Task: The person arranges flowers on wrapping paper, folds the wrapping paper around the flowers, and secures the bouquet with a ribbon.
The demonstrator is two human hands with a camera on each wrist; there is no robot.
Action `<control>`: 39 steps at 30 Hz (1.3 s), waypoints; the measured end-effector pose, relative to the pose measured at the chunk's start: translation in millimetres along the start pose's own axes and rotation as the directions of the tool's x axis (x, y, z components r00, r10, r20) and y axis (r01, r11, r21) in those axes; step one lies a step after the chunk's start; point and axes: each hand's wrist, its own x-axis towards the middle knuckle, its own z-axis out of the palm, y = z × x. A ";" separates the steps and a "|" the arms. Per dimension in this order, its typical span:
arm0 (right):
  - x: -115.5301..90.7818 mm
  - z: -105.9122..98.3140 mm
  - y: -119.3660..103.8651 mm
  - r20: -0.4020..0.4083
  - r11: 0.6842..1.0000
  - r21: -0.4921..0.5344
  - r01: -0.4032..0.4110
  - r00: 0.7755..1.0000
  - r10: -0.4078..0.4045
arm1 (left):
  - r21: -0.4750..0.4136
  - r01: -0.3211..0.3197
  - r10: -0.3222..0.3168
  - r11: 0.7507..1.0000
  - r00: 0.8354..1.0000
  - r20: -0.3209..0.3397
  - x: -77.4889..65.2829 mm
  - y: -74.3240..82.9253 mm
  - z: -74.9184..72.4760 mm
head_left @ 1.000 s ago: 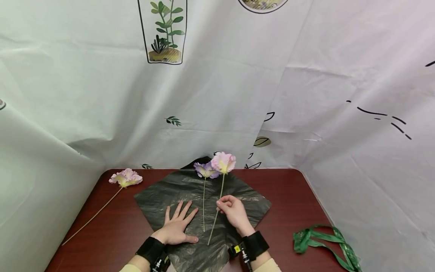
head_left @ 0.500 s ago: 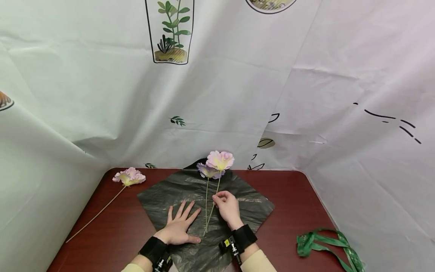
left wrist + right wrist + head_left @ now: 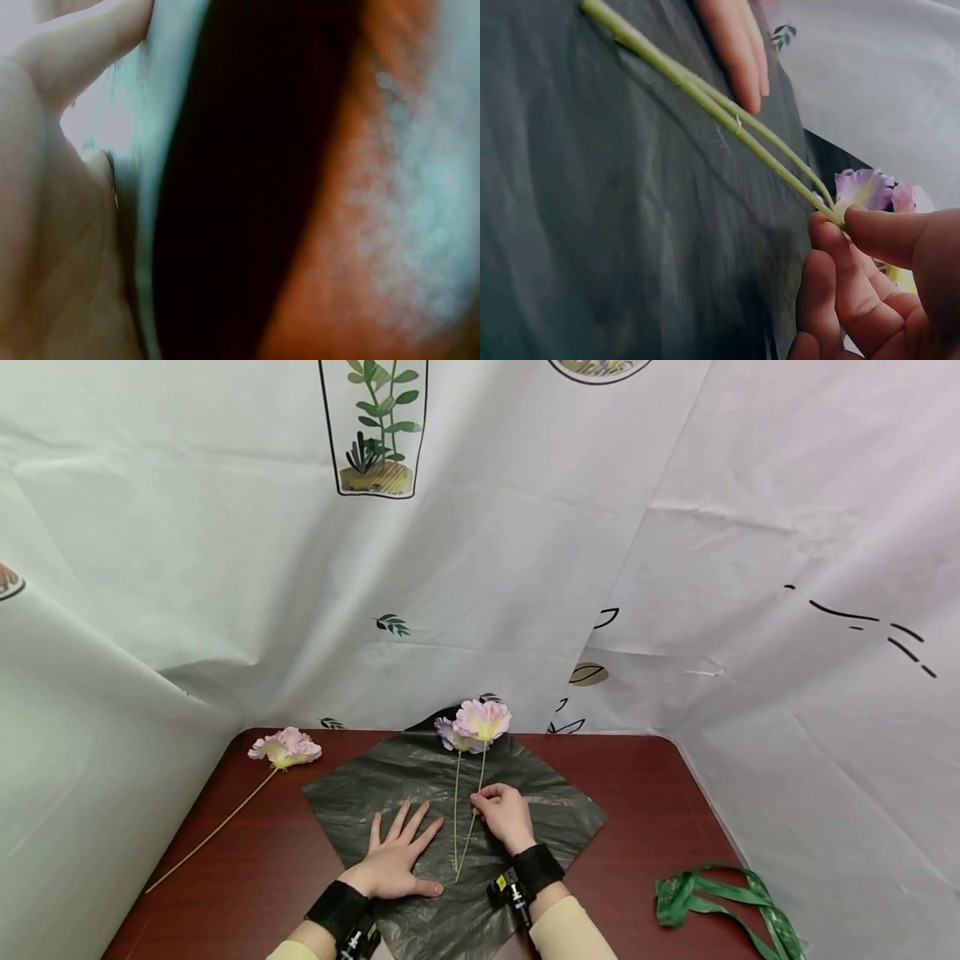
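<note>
My right hand (image 3: 504,817) pinches the stem of a pink artificial flower (image 3: 482,721) between thumb and fingertips. Its bloom overlaps a purple artificial flower (image 3: 447,734), and the two stems (image 3: 727,116) run together toward their lower ends. Under both lies a black sheet of wrapping paper (image 3: 375,777), set as a diamond on the table. With fingers spread, my left hand (image 3: 393,862) rests flat on the paper, left of the stems. In the left wrist view, part of that hand (image 3: 67,225) shows beside the dark paper, much of it blurred.
Another pink flower (image 3: 285,748) lies at the table's left, its stem slanting toward the front. A crumpled green ribbon (image 3: 675,897) lies at the front right. White printed cloth (image 3: 487,568) hangs behind and beside the dark red table (image 3: 630,793).
My right hand has moved left with the pink flower, bringing its bloom over the purple one and the stem ends together. The left hand stays pressed on the paper.
</note>
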 end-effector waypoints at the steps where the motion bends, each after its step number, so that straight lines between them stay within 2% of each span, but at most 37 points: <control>1: -0.4 -0.1 -0.1 0.000 1.000 -0.028 0.006 1.000 -0.006 | 0.003 0.001 -0.001 1.000 1.000 0.000 0.1 0.3 0.1; 3: -1.3 -0.4 0.1 0.004 0.996 -0.092 0.011 1.000 -0.010 | 0.000 0.002 -0.002 1.000 1.000 0.002 0.2 0.6 0.2; 6: 10.0 4.9 16.6 -0.004 0.982 -0.185 0.030 1.000 -0.031 | -0.001 0.000 0.000 1.000 1.000 0.001 0.3 0.5 0.2; 11: 26.8 11.2 39.4 -0.012 0.976 -0.215 0.038 0.999 -0.042 | -0.007 -0.003 0.003 1.000 1.000 -0.002 0.5 -0.6 1.3; 19: 25.5 10.8 35.5 -0.048 0.981 -0.194 -0.023 0.999 0.014 | -0.005 0.000 0.000 1.000 1.000 0.000 0.1 0.9 1.7; 25: 10.8 4.6 15.6 -0.042 0.971 -0.238 0.013 0.999 -0.024 | -0.008 0.004 -0.005 1.000 1.000 -0.003 -0.1 1.4 -1.0; 31: 17.8 7.3 21.2 -0.027 0.949 -0.311 0.042 0.998 -0.053 | -0.014 0.001 -0.001 1.000 1.000 0.002 -1.1 0.6 -2.1; 39: 10.0 3.1 11.0 -0.031 0.954 -0.297 -0.022 0.999 0.013 | -0.028 -0.002 0.002 1.000 1.000 0.006 -1.6 1.1 -1.5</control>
